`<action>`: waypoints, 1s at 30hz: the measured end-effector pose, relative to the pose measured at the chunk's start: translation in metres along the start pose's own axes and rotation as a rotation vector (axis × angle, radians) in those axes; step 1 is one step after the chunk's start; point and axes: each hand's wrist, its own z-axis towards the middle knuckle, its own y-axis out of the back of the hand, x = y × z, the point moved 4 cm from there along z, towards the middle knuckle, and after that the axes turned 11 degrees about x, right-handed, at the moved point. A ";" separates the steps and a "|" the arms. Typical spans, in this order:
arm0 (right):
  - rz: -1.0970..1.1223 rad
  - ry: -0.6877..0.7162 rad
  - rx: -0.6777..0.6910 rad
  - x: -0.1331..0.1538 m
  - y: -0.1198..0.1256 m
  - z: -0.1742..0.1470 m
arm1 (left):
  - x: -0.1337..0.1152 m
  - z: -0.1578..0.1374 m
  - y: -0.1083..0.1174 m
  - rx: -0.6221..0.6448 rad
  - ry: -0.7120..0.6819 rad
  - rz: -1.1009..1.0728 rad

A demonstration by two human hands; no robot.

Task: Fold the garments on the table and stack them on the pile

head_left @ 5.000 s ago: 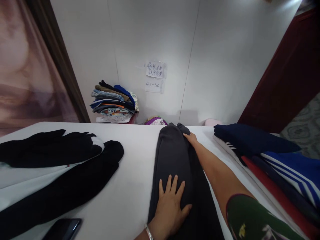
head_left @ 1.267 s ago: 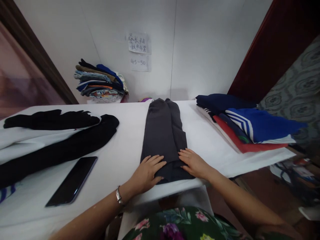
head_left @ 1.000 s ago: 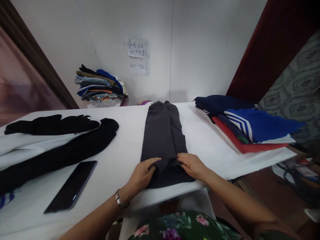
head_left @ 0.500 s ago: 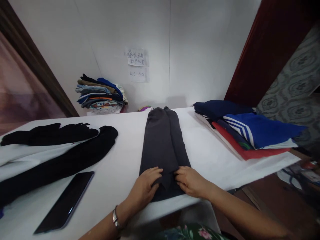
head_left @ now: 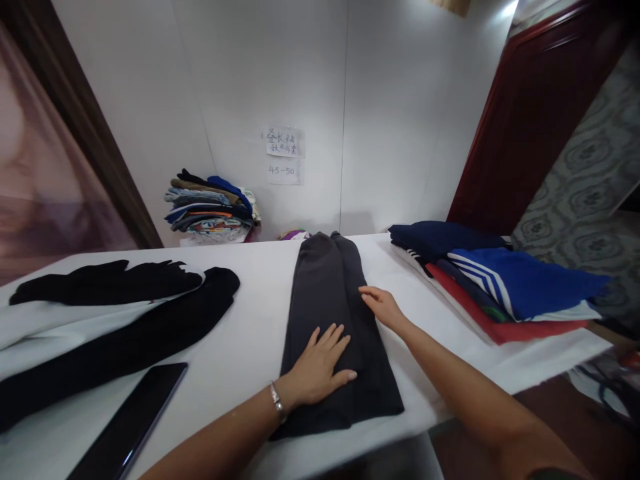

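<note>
A dark grey garment [head_left: 320, 287], folded into a long strip, lies on the white-covered table [head_left: 260, 320] in front of me. My left hand [head_left: 320, 367] rests flat on its lower part with the fingers spread. At the garment's right edge is my right hand [head_left: 383, 307], palm side down, its fingers stretched out toward the cloth. Whether those fingertips touch the cloth or hover just over it, I cannot tell. The near end of the garment reaches the table's front edge.
On the left lie a black-and-white garment [head_left: 165, 327] and a black phone [head_left: 135, 420]. Folded clothes, with a blue striped garment [head_left: 540, 283] on top, are piled at the right. A taller clothes stack [head_left: 210, 207] stands behind the table, near paper notes [head_left: 285, 157] on the wall.
Both hands have let go of the garment's near end, which now lies flatter. My left hand has spread out on the cloth; my right hand has moved up along the right edge.
</note>
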 end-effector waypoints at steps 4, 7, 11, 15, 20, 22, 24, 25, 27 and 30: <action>-0.287 -0.176 0.043 -0.019 -0.008 0.052 | 0.001 0.003 -0.017 -0.011 -0.009 0.032; -0.397 -0.193 0.075 -0.019 -0.016 0.078 | 0.002 0.000 -0.017 -0.021 -0.006 0.035; -0.549 -0.204 0.147 -0.012 -0.030 0.104 | 0.002 -0.001 -0.016 -0.039 -0.014 0.029; -0.650 -0.228 0.200 -0.004 -0.043 0.121 | 0.003 0.000 -0.017 -0.058 -0.019 0.027; -0.678 -0.246 0.239 0.002 -0.054 0.132 | 0.002 -0.001 -0.018 -0.064 -0.017 0.021; -0.665 -0.266 0.246 0.002 -0.057 0.135 | 0.002 -0.002 -0.018 -0.067 -0.019 0.022; -0.638 -0.282 0.245 0.002 -0.057 0.138 | 0.002 -0.002 -0.018 -0.079 -0.024 0.024; -0.621 -0.285 0.243 0.002 -0.057 0.140 | 0.002 -0.002 -0.018 -0.087 -0.028 0.023; -0.579 -0.273 0.235 0.005 -0.056 0.144 | 0.003 -0.001 -0.018 -0.097 -0.034 0.015; -0.515 -0.230 0.212 0.008 -0.056 0.149 | 0.003 0.000 -0.019 -0.091 -0.034 -0.003</action>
